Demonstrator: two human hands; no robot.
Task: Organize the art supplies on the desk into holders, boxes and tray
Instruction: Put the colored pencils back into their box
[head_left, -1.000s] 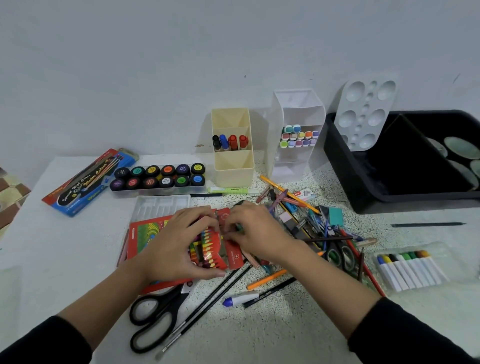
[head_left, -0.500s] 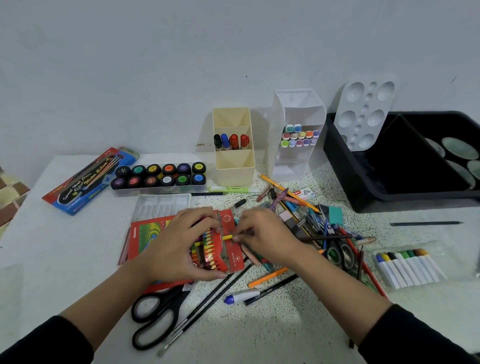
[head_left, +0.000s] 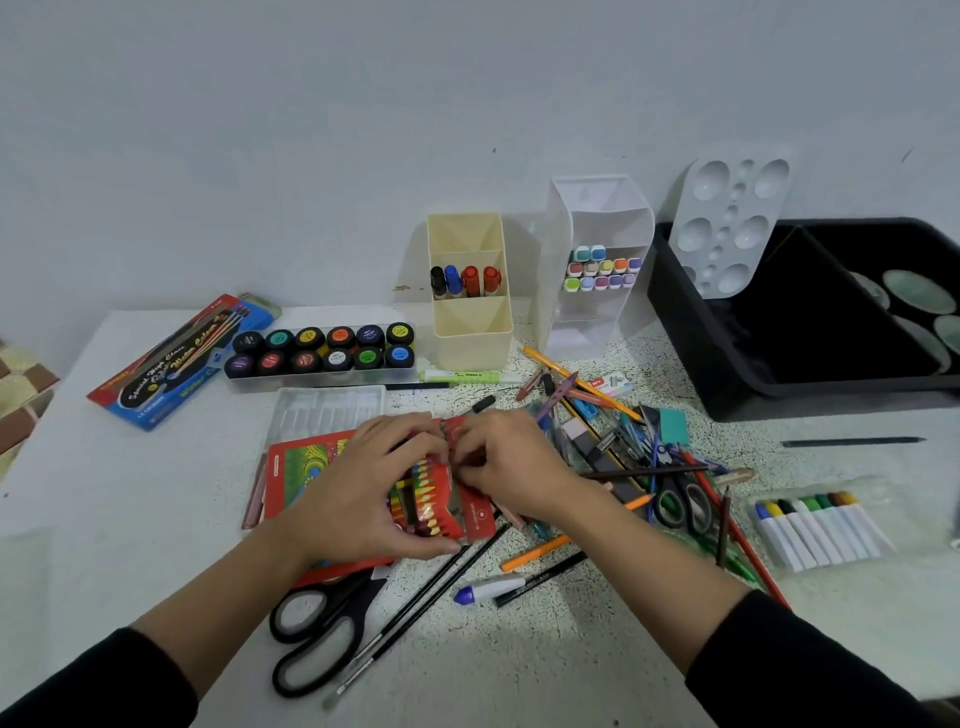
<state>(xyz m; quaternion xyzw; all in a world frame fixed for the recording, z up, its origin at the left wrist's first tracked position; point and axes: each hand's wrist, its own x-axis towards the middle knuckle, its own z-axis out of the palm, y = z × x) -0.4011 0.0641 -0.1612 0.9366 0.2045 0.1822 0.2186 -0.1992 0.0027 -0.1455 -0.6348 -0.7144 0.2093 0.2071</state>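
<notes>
Our left hand (head_left: 363, 499) clasps the red crayon box (head_left: 306, 462) flat on the tabletop (head_left: 156, 519), long axis running sideways, while our right hand (head_left: 511, 467), nearer its open end, pinches the flap (head_left: 482, 517) in a narrow grip.

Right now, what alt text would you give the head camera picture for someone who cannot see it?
Two hands work on a red crayon box on a desk: the left hand grips it, the right hand pinches at its open end. Loose pens and scissors lie around; a cream holder, paint pots and a black tray stand behind.
</notes>
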